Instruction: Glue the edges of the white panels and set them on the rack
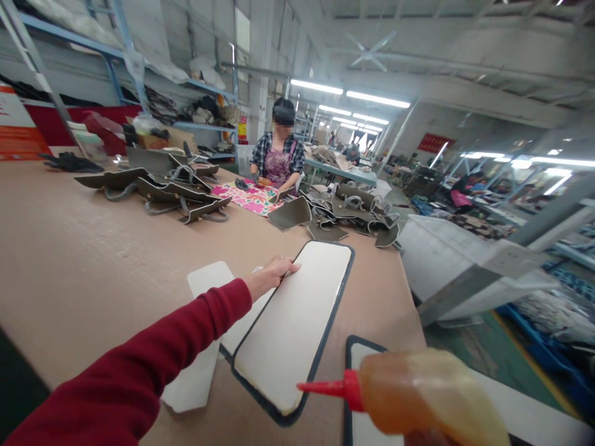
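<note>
Left hand (pixel 274 272), red sleeve, reaches out with fingers stretched and loosely together, tips resting on the 9 o'clock edge of a white dark-rimmed panel (pixel 297 322), lying flat mid-tabletop. Right hand (pixel 427 438) is only a sliver at the frame bottom, closed around an orange squeeze bottle (pixel 427 396) with its red nozzle pointing to 9 o'clock over the panel's near end; finger detail cannot be told. Second rimmed panel (pixel 362 356) sits at 5 o'clock of the first, partly behind the bottle. Plain white piece (pixel 209 279) lies under the left forearm. Tan tabletop (pixel 93 248). Olive bag pieces (pixel 158 192) are piled at 11 o'clock, and a co-worker (pixel 279 155) sits at 12 o'clock behind a floral cloth (pixel 251 197).
</note>
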